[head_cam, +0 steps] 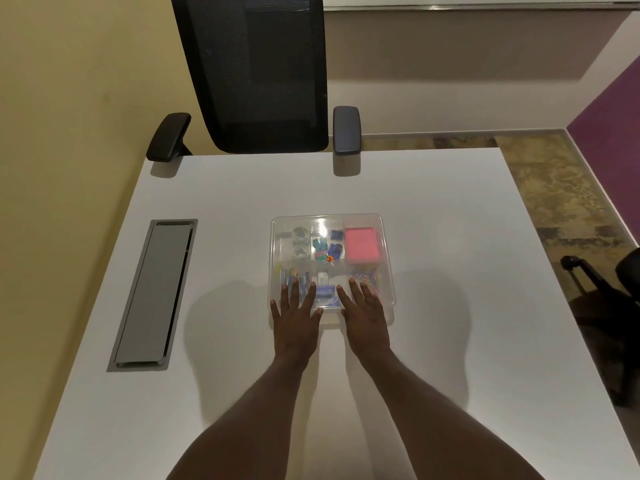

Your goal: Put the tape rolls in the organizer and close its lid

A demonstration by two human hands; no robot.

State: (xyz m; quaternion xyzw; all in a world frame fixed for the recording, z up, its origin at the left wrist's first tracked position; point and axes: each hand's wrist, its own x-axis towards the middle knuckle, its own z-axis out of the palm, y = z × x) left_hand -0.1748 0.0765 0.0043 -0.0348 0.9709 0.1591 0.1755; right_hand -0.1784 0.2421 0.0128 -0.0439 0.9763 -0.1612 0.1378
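1. Pressing down on the near edge of the clear organizer (387, 244) is what both hands appear to be doing: the left hand (296, 322) and the right hand (363, 318) are laid flat, fingers spread wide, palms down, with nothing gripped in either
2. The hands are set side by side over the front of the lid (329, 221), probably so that an even push is given and the front edge is seated or snapped shut; whether a catch has engaged cannot be told through the clear plastic
3. The organizer is placed at the middle of the white table (450, 237), square to the person, so that both arms reach it straight
4. Two clear tape rolls (300, 242) are seen through the lid in the far left compartment, one behind the other, so that part of the task is judged done
5. A pink pad (362, 244) is held in the far right compartment; small blue and green clips (327, 244) are held in the middle one
6. Coloured pieces (367, 275), perhaps paper clips, are kept at the near right, blue items at the near left, and a blue object (325, 294) between the hands
7. No tape rolls are left out on the table
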